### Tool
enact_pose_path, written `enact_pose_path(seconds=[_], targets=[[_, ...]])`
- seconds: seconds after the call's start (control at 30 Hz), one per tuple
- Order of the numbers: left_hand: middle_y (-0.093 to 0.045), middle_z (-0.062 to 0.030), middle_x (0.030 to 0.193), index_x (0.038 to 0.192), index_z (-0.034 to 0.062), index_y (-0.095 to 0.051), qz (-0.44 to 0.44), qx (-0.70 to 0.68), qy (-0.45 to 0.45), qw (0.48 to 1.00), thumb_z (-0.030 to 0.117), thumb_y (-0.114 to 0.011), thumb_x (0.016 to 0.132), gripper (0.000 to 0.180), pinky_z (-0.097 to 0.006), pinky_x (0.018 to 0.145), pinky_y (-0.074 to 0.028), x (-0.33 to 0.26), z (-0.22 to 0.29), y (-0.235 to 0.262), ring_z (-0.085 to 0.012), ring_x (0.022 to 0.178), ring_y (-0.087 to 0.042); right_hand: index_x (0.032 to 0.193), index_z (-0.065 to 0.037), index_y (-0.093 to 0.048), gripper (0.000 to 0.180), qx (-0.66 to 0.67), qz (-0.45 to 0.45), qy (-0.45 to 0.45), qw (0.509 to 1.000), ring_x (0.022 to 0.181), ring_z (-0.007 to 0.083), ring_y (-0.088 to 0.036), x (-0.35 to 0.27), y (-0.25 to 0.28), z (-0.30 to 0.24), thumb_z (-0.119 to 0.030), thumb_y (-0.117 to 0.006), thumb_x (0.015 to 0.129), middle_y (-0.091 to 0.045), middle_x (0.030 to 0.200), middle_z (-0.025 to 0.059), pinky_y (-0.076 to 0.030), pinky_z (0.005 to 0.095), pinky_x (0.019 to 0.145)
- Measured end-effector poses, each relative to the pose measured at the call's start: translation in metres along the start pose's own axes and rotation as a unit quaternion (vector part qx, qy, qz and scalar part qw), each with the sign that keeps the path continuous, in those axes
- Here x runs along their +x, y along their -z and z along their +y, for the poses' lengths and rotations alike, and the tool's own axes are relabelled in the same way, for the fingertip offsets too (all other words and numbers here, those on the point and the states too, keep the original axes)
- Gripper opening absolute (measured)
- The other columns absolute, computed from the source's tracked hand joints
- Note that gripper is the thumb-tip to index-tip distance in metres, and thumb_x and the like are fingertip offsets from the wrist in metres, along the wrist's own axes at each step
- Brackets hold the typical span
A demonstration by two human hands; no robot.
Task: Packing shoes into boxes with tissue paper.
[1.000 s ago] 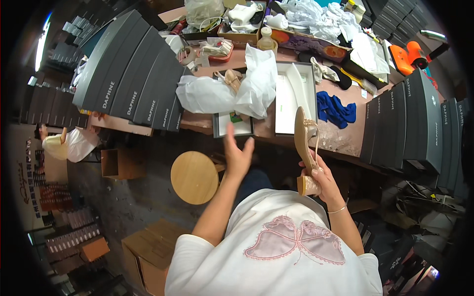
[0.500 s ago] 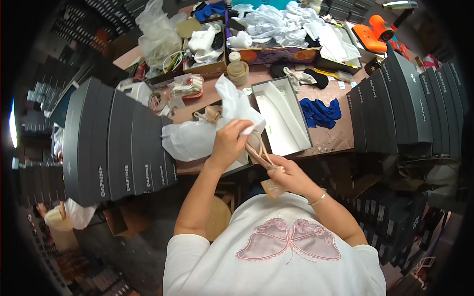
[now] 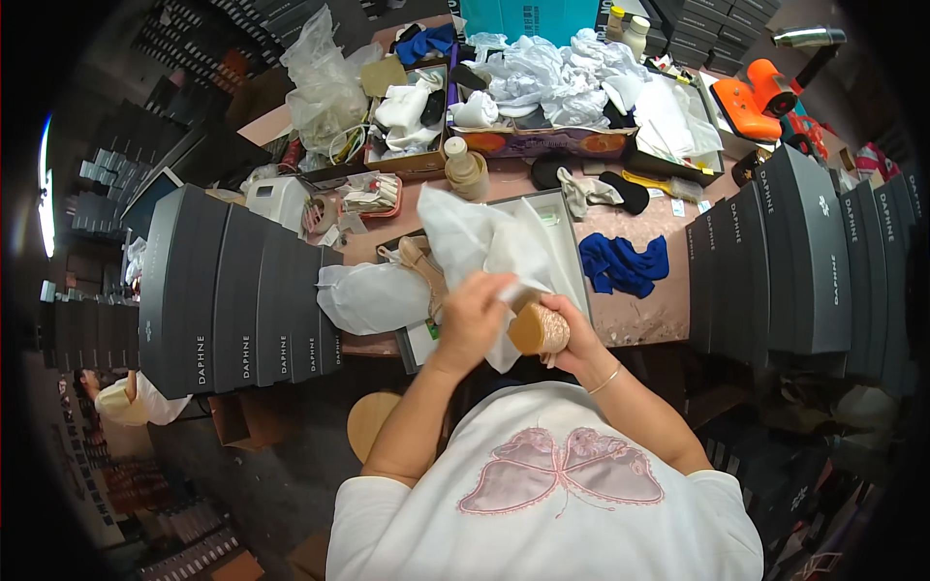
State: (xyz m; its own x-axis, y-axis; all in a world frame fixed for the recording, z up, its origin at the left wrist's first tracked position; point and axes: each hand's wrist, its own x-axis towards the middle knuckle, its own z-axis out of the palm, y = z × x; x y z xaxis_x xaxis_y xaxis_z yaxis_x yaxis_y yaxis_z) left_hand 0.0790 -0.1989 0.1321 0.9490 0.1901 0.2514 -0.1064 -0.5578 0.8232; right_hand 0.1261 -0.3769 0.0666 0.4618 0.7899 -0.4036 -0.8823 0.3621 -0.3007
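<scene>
One sandal (image 3: 544,330), heel nearest, long axis toward white tissue (image 3: 467,235); right hand (image 3: 581,344) clasping it; left hand (image 3: 471,323) curled, hold unclear.

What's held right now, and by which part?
Right hand: a sandal, gripped at its heel end. Left hand: at the white paper; too blurred to tell whether it grips.

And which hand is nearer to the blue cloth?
Right: the right hand, holding the shoe, is below and left of the blue cloth; the left hand is farther left, at the white paper.
</scene>
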Motion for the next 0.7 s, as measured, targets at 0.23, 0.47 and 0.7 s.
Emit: enact_pose_path(seconds=[0.23,0.47,0.7], targets=[[-0.06,-0.0129,0.079,0.096,0.0001,-0.068,0.011,0.009,0.04,0.999,-0.001,-0.06,0.076,0.021,-0.034,0.062,-0.046,0.022,-0.013,-0.013,-0.0259,0.067,-0.059,0.114,-0.007,-0.056,0.037,0.089,-0.026,-0.041,0.995,0.073,0.0229,-0.065,-0.014,0.04,-0.023,-0.032,-0.05,0.087,-0.064,0.095,0.0097,-0.056,0.0383,0.06],[-0.06,-0.0098,0.081,0.1,0.0041,-0.069,-0.051,0.018,-0.179,0.982,-0.004,-0.066,0.066,0.035,-0.036,0.061,-0.048,0.008,0.047,-0.045,-0.0279,0.069,-0.059,0.128,-0.008,-0.05,0.037,0.113,0.114,0.098,0.982,0.103,0.0248,-0.062,-0.005,-0.008,-0.031,-0.029,-0.04,0.099,-0.061,0.116,0.0146,-0.052,0.0369,0.089],[-0.059,-0.0079,0.079,0.1,0.0058,-0.07,-0.099,-0.072,-0.228,0.966,-0.006,-0.065,0.063,0.039,-0.035,0.058,-0.048,0.003,0.029,-0.072,-0.0242,0.068,-0.06,0.122,-0.005,-0.053,0.034,-0.343,0.188,0.278,0.877,0.102,0.0291,-0.06,0.027,-0.001,-0.049,-0.025,-0.045,0.095,-0.061,0.116,0.0177,-0.05,0.0383,0.089]])
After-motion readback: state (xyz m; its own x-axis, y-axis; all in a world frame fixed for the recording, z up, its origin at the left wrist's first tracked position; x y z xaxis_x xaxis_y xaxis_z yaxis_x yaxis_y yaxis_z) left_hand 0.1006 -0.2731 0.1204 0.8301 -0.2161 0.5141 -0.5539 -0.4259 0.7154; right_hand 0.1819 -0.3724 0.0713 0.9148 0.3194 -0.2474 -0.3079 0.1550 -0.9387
